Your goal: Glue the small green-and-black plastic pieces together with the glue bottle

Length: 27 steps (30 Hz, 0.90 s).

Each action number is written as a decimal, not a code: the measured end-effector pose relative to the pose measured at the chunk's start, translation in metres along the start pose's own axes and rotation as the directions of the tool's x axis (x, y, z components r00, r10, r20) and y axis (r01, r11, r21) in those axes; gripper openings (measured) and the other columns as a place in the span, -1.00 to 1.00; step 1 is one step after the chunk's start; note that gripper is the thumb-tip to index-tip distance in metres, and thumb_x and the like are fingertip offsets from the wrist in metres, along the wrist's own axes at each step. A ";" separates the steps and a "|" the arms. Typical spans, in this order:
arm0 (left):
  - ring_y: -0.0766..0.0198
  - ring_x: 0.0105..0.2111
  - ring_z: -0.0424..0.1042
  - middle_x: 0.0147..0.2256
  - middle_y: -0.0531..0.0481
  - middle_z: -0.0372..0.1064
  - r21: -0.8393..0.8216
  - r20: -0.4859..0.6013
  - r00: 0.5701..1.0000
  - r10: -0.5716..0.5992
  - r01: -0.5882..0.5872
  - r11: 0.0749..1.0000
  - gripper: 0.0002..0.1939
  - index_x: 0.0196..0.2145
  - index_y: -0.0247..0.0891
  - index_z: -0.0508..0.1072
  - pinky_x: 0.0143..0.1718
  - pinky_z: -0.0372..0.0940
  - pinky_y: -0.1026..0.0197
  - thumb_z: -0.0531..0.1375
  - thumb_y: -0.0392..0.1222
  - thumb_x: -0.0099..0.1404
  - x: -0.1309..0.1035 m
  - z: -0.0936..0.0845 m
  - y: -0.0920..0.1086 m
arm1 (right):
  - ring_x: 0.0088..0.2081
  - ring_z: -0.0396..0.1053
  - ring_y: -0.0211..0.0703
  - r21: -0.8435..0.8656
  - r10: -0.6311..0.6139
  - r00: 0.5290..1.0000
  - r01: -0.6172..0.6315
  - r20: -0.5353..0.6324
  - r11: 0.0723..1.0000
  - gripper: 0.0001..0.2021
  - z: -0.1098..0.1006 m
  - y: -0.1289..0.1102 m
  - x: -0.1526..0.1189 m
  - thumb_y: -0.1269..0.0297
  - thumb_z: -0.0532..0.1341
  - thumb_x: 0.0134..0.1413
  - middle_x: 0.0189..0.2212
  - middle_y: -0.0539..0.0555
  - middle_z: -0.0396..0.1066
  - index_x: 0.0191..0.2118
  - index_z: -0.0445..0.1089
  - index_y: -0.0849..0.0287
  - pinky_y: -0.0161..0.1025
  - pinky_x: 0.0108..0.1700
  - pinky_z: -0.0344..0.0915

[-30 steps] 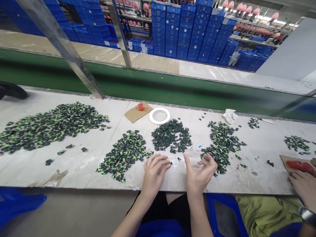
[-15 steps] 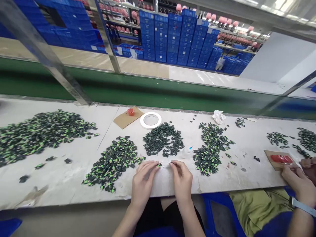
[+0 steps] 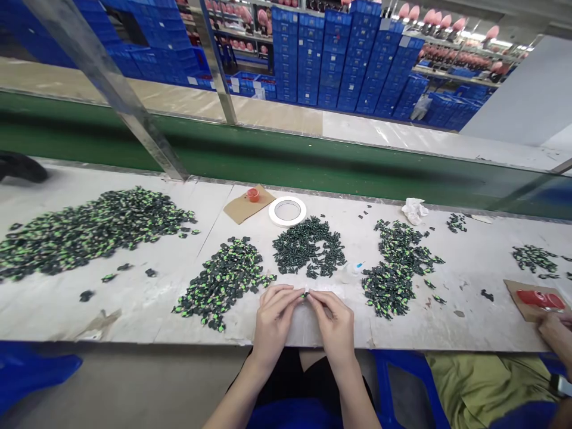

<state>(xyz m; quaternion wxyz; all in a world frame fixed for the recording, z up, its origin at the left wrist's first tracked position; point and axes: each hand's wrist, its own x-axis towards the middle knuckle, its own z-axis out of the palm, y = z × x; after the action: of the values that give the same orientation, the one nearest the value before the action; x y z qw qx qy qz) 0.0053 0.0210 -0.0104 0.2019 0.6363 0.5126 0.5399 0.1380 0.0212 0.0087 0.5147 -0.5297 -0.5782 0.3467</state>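
Note:
Close together above the table's near part, my left hand (image 3: 276,310) and my right hand (image 3: 333,319) meet at the fingertips. Between them is a small black and green piece (image 3: 305,294), pinched by the left fingers; the right fingertips touch it. Whether the right fingers hold a separate small part cannot be made out. A pile of black and green pieces (image 3: 223,277) lies left of my hands, and a heap of small dark parts (image 3: 295,247) lies just beyond them. To the right is another black and green pile (image 3: 393,286). A small bottle with a blue tip (image 3: 351,272) is beyond my right hand.
A white tape roll (image 3: 287,212) and a red pot (image 3: 252,195) on cardboard (image 3: 239,208) lie farther back. At the left is a large pile (image 3: 102,226). Crumpled tissue (image 3: 414,210) sits back right. Another person's hand (image 3: 556,330) is by a red container (image 3: 540,299) at far right.
My hands have come together, the right fingertips now meeting the piece in the left. The view has shifted, and a dark object has appeared at the far left edge.

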 end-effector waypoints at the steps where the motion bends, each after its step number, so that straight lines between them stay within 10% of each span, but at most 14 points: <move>1: 0.18 -0.23 0.41 -0.34 -0.03 0.54 -0.007 0.008 1.000 0.010 -0.010 1.000 -0.79 -0.18 -0.11 0.58 -0.18 0.37 0.11 0.15 -0.22 0.34 0.000 0.000 0.000 | -0.26 0.52 -0.12 -0.002 -0.004 1.000 0.004 0.009 1.000 -0.86 -0.001 0.001 0.000 0.34 0.23 0.13 -0.32 0.07 0.56 -0.27 0.57 0.08 -0.22 -0.17 0.48; 13: 0.16 -0.23 0.45 -0.31 -0.07 0.54 -0.099 0.163 0.979 -0.124 0.141 0.985 -0.83 -0.23 -0.15 0.59 -0.15 0.37 0.09 0.19 -0.24 0.27 0.005 -0.001 0.005 | -0.31 0.50 -0.15 -0.108 -0.247 0.966 0.254 0.079 0.961 -0.83 -0.011 0.002 0.001 0.43 0.20 0.16 -0.37 0.09 0.54 -0.23 0.54 0.10 -0.23 -0.24 0.48; 27: 0.07 -0.09 0.39 -0.24 -0.04 0.56 -0.015 0.467 0.866 -0.177 0.208 0.978 -0.81 -0.19 -0.03 0.59 0.00 0.16 -0.07 0.18 -0.15 0.29 0.027 -0.010 0.035 | -0.47 0.44 -0.28 -0.013 -0.079 0.997 0.079 0.014 0.997 -0.73 -0.031 0.000 0.000 0.40 0.27 -0.01 -0.49 -0.01 0.47 -0.12 0.42 0.16 -0.32 -0.32 0.48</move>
<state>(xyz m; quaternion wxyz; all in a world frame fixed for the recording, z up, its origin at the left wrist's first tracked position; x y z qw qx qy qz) 0.0083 0.0275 0.0341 0.3918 0.6855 0.4927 0.3658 0.1680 0.0171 0.0159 0.5206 -0.5077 -0.6042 0.3258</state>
